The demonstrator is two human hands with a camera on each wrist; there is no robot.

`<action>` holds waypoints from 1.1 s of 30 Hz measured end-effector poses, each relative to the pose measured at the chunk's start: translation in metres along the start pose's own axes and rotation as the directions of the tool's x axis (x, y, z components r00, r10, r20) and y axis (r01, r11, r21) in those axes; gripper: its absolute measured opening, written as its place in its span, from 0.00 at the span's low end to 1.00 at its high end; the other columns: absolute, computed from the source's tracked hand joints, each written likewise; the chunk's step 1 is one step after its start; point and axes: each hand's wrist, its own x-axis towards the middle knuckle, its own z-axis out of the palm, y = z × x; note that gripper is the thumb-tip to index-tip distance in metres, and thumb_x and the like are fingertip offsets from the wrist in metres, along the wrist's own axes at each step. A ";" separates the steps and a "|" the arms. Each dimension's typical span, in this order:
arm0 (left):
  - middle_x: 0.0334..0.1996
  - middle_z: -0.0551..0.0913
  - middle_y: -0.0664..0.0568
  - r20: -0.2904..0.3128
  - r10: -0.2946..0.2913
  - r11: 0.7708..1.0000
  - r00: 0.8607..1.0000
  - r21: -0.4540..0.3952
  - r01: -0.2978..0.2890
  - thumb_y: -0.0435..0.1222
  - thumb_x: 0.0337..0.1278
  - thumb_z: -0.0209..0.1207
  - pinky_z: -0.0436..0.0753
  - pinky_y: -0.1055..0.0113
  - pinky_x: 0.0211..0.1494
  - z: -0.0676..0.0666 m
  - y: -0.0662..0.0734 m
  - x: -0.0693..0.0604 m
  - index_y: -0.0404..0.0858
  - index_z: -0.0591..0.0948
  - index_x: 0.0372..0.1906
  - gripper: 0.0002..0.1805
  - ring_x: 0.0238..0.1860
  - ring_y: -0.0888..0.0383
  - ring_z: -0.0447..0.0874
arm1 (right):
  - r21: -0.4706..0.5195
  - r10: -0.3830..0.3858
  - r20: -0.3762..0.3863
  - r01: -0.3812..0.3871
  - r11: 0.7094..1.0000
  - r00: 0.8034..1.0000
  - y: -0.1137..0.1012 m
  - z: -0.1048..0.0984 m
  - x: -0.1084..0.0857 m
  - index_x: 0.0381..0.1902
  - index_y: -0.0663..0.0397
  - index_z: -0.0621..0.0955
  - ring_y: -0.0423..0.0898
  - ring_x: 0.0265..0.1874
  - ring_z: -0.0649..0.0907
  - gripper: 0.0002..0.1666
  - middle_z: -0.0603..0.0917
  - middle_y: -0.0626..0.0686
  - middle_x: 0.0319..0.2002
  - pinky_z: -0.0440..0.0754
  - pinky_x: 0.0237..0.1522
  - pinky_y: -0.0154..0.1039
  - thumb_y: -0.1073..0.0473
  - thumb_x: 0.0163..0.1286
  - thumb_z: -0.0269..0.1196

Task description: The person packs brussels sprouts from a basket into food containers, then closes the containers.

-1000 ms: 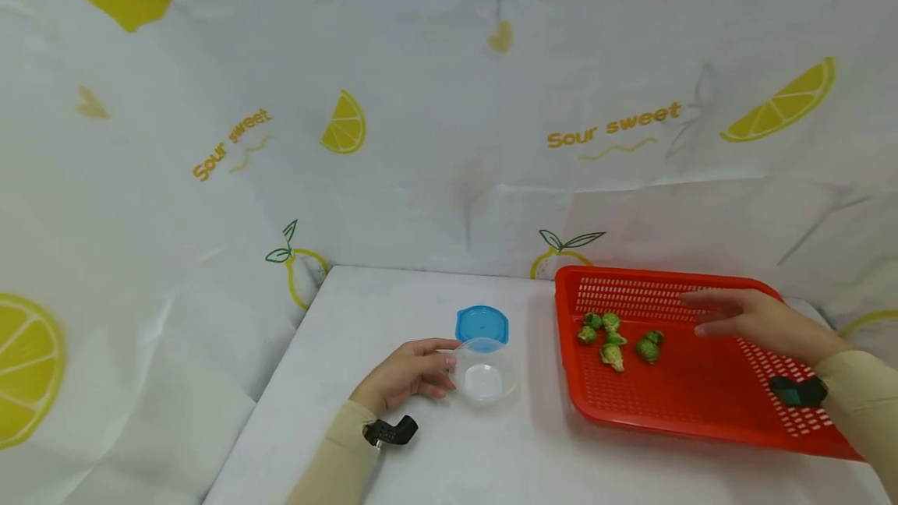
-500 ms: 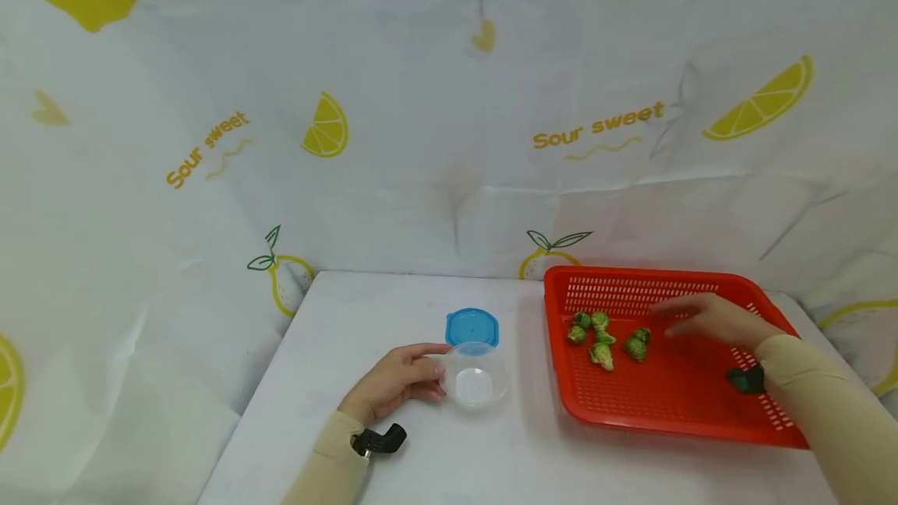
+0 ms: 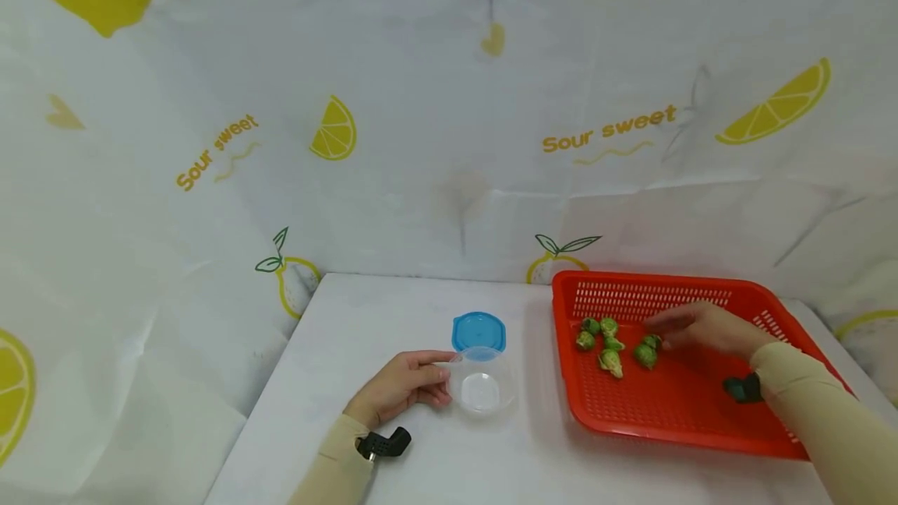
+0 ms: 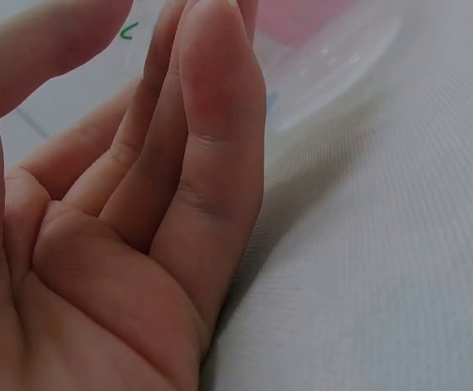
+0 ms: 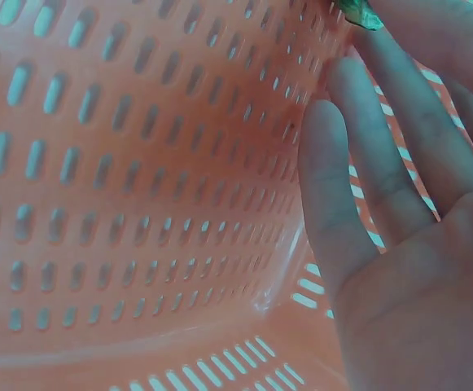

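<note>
At the centre of the table in the head view, my left hand (image 3: 403, 384) pinches the left rim of a clear plastic bowl (image 3: 482, 394) between thumb and fingers. Part of the bowl (image 4: 338, 69) also shows past the fingers in the left wrist view. Over the red basket (image 3: 673, 415), my right hand (image 3: 708, 327) has its fingers stretched out beside a pair of Brussels sprouts (image 3: 645, 354). In the right wrist view the fingers are spread and a bit of green sprout (image 5: 362, 15) shows near the fingertips. Several more Brussels sprouts (image 3: 609, 345) lie at the basket's left.
A blue lid (image 3: 479, 332) lies flat on the white table (image 3: 393, 310) just behind the bowl. The basket's raised rim stands around the sprouts, to the right of the bowl. A lemon-print cloth (image 3: 435, 178) hangs behind the table and along its left.
My right hand has moved left and down inside the basket, toward the pair of sprouts. My left hand stays at the bowl. The head view has shifted slightly.
</note>
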 end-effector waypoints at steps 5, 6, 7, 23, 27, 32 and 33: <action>0.34 0.90 0.52 -0.009 -0.024 1.000 1.000 -0.005 0.024 0.39 0.77 0.65 0.92 0.68 0.43 0.002 0.004 0.004 0.34 0.77 0.75 0.29 0.34 0.61 0.92 | -0.024 -0.020 0.001 0.020 1.000 1.000 -0.004 -0.004 -0.001 0.69 0.67 0.81 0.63 0.61 0.86 0.28 0.86 0.69 0.63 0.86 0.61 0.63 0.61 0.75 0.70; 0.34 0.90 0.52 -0.012 -0.023 1.000 1.000 -0.002 0.023 0.40 0.76 0.65 0.91 0.68 0.43 0.002 0.004 0.004 0.35 0.78 0.75 0.28 0.34 0.61 0.92 | -0.028 -0.010 -0.003 0.010 1.000 1.000 -0.004 -0.005 -0.001 0.68 0.66 0.82 0.62 0.60 0.86 0.28 0.87 0.68 0.63 0.86 0.61 0.62 0.60 0.75 0.70; 0.34 0.91 0.51 -0.016 -0.023 1.000 1.000 0.000 0.023 0.40 0.76 0.65 0.91 0.68 0.42 0.002 0.005 0.005 0.35 0.78 0.75 0.28 0.34 0.61 0.92 | -0.028 -0.010 -0.005 0.010 1.000 1.000 -0.004 -0.005 0.000 0.68 0.65 0.82 0.62 0.60 0.86 0.27 0.87 0.68 0.63 0.86 0.61 0.62 0.60 0.74 0.70; 0.32 0.90 0.51 -0.046 -0.027 1.000 0.999 0.000 0.027 0.39 0.75 0.65 0.90 0.69 0.40 0.001 0.000 0.001 0.39 0.78 0.75 0.28 0.32 0.62 0.90 | -0.019 -0.027 -0.007 0.026 0.999 1.000 -0.002 0.001 0.005 0.64 0.59 0.87 0.55 0.58 0.86 0.24 0.89 0.62 0.61 0.84 0.54 0.44 0.59 0.73 0.72; 0.31 0.90 0.51 -0.037 -0.026 0.999 0.999 -0.020 0.025 0.38 0.76 0.64 0.90 0.70 0.40 0.000 0.000 0.002 0.39 0.77 0.76 0.28 0.32 0.62 0.90 | -0.043 -0.006 -0.012 0.005 0.999 1.000 -0.002 0.001 0.005 0.63 0.57 0.88 0.56 0.59 0.84 0.23 0.89 0.60 0.61 0.84 0.56 0.49 0.58 0.73 0.72; 0.31 0.90 0.52 -0.033 -0.026 0.999 0.999 -0.024 0.026 0.37 0.77 0.63 0.90 0.70 0.40 0.001 0.001 0.001 0.38 0.77 0.76 0.27 0.32 0.62 0.90 | -0.020 0.004 0.004 -0.003 1.000 1.000 -0.002 0.002 0.005 0.64 0.57 0.88 0.56 0.60 0.84 0.24 0.89 0.60 0.62 0.85 0.59 0.56 0.57 0.72 0.72; 0.31 0.90 0.52 -0.033 -0.026 0.999 0.999 -0.024 0.025 0.37 0.77 0.63 0.90 0.70 0.40 0.001 0.001 0.001 0.38 0.77 0.76 0.27 0.32 0.62 0.90 | -0.021 -0.002 0.007 0.003 1.000 1.000 -0.001 0.002 0.006 0.64 0.58 0.88 0.56 0.60 0.85 0.24 0.89 0.61 0.62 0.85 0.59 0.56 0.58 0.72 0.72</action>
